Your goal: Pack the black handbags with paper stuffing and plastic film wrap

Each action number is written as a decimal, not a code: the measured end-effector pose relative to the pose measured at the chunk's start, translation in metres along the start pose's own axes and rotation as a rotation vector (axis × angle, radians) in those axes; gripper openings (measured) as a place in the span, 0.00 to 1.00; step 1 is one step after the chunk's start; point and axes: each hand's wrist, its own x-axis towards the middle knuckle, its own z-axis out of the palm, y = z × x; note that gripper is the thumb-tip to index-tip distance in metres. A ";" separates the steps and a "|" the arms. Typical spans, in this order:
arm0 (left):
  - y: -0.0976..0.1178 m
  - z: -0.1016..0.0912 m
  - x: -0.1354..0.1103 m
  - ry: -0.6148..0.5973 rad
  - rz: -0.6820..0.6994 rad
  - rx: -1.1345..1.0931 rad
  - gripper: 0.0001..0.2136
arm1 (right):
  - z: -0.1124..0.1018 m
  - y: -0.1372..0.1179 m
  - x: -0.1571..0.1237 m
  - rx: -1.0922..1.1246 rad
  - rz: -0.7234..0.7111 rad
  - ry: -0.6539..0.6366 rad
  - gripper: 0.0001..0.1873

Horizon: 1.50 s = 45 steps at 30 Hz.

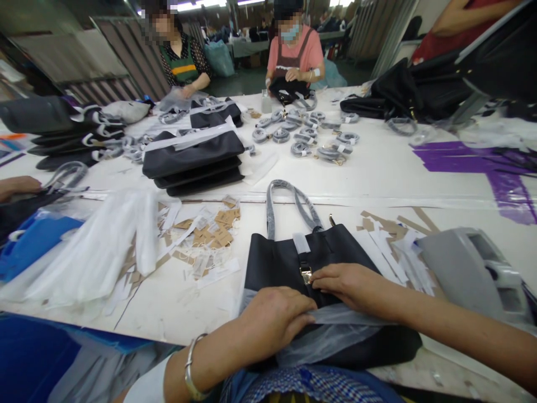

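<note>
A black handbag [272, 260] lies on the table edge against my body, its wrapped grey handle [271, 210] pointing away from me. A band of translucent wrapping [335, 336] crosses its lower part. My left hand [281, 310] rests over this wrapping, fingers together and curled, with the thumb beneath them. At the gold clasp [306, 274], my right hand [348, 284] has its fingertips closed on the metal; its thumb is mostly hidden. A short whitish strip [301, 242] covers the bag's top edge above the clasp.
Left are white wrapping strips [100, 252] and brown tags [218, 229]. A grey tape dispenser [465, 268] stands right. Stacked black bags [193, 157] and coiled straps [302, 134] lie beyond. Two people [296, 56] work opposite; another person's hand [19, 187] is at left.
</note>
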 end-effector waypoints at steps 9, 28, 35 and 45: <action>-0.003 -0.011 0.011 -0.101 -0.132 -0.014 0.18 | -0.025 -0.013 -0.023 0.208 0.165 -0.057 0.18; 0.012 0.027 -0.010 0.395 0.105 0.557 0.19 | -0.021 -0.009 -0.018 0.168 0.247 0.123 0.11; 0.000 0.021 -0.012 0.422 0.057 0.557 0.14 | 0.009 -0.008 -0.040 -0.117 0.000 0.339 0.25; 0.003 0.033 -0.017 0.473 0.034 0.481 0.13 | 0.052 -0.021 -0.034 -0.526 -0.094 0.531 0.27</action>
